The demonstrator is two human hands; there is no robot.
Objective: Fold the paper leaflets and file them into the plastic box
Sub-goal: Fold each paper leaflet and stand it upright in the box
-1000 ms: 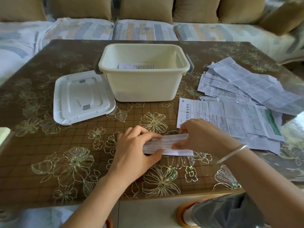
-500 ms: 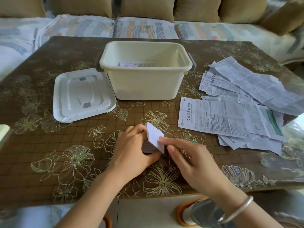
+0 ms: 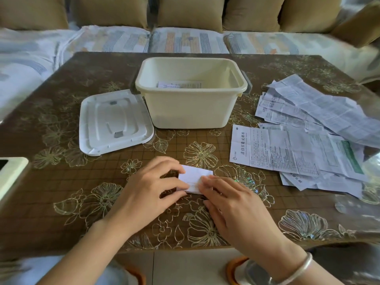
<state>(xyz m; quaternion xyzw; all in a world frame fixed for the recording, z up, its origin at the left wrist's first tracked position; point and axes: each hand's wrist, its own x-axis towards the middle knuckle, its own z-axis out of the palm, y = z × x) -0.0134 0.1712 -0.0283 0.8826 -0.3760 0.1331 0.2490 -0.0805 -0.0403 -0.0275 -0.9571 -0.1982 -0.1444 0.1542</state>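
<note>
A small folded white leaflet [image 3: 195,175] lies on the table in front of me. My left hand [image 3: 148,192] grips its left edge between curled index finger and thumb. My right hand [image 3: 232,204] presses straight fingers flat on its lower right part. Behind it stands the open cream plastic box [image 3: 191,112], with a folded leaflet [image 3: 178,84] lying inside. A spread pile of unfolded printed leaflets [image 3: 308,124] covers the table to the right.
The box's white lid [image 3: 113,122] lies upside down left of the box. A white device [image 3: 10,173] pokes in at the left edge. The brown floral table [image 3: 61,182] has a sofa [image 3: 185,40] behind it.
The long strip of leaflet was folded over from right to left into a small rectangle. My right hand moved from lifting the flap to pressing it flat. The left hand stayed on the left edge.
</note>
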